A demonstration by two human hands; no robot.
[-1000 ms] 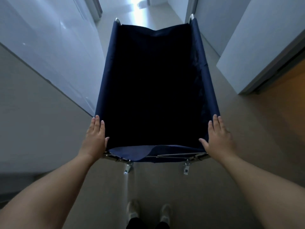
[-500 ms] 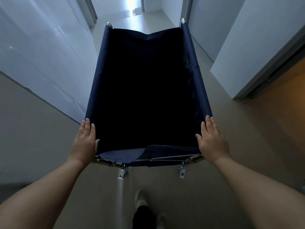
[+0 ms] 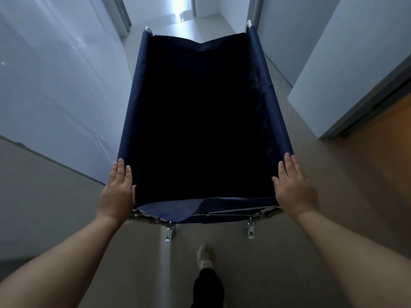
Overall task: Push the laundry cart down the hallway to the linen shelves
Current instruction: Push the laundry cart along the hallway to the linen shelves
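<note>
Grip: both palms flat on cart rim, fingers straight, nothing clenched; pressing, not grasping.
Left hand (image 3: 117, 192): lower left of centre, on near left corner of cart (image 3: 275, 112), fingers laid along the side rail, thumb tucked inside the fabric edge. Likely flat so the push goes straight through the heel of the palm.
Right hand (image 3: 295, 187): lower right of centre, mirrored on near right corner, thumb pointing inward over the rim. One hand per corner looks meant to allow steering by pushing one side harder.
Shoe (image 3: 205, 256): bottom centre, one pale shoe forward under a dark trouser leg, just behind the cart; reads as mid-stride.
Frame (image 3: 249, 215): metal bar and clips show under the near fabric edge; near hem sags and folds over, loose cloth.
Cart: centre frame, navy fabric bag, runs lengthwise away from the person; inside too dark to tell if loaded.
Floor (image 3: 333, 196): beige, bare around the cart.
Left wall (image 3: 55, 85): pale, close beside the cart's left side; tighter gap there than on the right.
Doorway (image 3: 378, 112): right edge, grey frame, warm orange light beyond.
Hallway (image 3: 178, 16): top centre, bright patch of light on the floor ahead, path looks open.
Shelves: not in view.
Progress: partway along, judged; more pushing needed.
Risk: left rail may scrape the wall if the cart drifts.
</note>
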